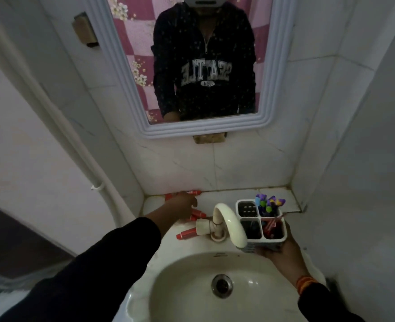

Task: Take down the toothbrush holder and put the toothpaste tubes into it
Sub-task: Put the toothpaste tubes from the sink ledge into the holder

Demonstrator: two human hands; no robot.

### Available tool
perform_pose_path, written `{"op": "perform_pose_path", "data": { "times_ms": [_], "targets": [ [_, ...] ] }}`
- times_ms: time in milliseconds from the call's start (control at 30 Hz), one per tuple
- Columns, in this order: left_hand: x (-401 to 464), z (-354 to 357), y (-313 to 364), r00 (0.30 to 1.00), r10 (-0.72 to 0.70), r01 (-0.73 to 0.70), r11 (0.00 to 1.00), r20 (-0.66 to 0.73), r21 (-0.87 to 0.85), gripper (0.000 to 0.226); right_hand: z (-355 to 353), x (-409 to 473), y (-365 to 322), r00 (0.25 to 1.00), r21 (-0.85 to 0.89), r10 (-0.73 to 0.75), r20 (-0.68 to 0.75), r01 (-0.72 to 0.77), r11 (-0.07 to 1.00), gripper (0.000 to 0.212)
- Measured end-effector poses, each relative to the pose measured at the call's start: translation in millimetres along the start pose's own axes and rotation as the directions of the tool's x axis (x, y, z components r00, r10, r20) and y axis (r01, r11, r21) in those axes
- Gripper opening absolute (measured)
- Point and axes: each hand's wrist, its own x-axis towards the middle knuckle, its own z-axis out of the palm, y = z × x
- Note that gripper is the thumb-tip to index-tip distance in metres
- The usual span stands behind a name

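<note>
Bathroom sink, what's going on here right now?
A person stands at a white sink facing a mirror. The right hand holds a four-compartment toothbrush holder beside the tap; it already holds toothbrushes and something red. The left hand reaches to the red toothpaste tubes lying on the ledge left of the tap, several of them still outside the holder. Whether the left hand has gripped one yet cannot be told.

- A home bathroom, small and tiled in white.
- A white basin (192, 287) with a curved tap (229, 223).
- A framed mirror (131, 73) on the wall above.
</note>
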Motion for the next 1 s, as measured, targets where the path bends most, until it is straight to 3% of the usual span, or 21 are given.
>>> {"op": "perform_pose_path", "data": {
  "times_ms": [167, 367, 567, 800, 1000],
  "targets": [
    [15.7, 22.0, -6.3, 0.996, 0.078, -0.081, 0.992, 0.039, 0.095, 0.024, 0.6, 0.4, 4.9, 1.000, 0.029, 0.020, -0.010, -0.020, 0.999, 0.096],
    [27.5, 21.0, -13.4, 0.979, 0.165, -0.191, 0.949, 0.120, 0.252, 0.056, 1.9, -1.0, 4.2, 0.999, 0.049, 0.049, -0.015, -0.049, 0.998, 0.098],
    [18.1, 31.6, -25.3, 0.965, 0.260, -0.243, 0.892, 0.006, 0.382, 0.043, 2.9, -1.3, 5.2, 0.998, 0.088, 0.062, 0.003, -0.062, 0.994, 0.087],
    [12.0, 36.2, -35.8, 0.987, 0.161, -0.163, 0.976, 0.023, 0.144, 0.031, 3.2, -0.8, 7.4, 0.998, 0.054, 0.062, -0.014, -0.062, 0.997, 0.092],
    [11.0, 20.4, -28.5, 0.994, 0.079, -0.090, 0.985, -0.078, -0.145, 0.029, 2.9, -4.5, -0.8, 0.998, 0.063, 0.063, -0.002, -0.063, 0.996, 0.087]
  ]
}}
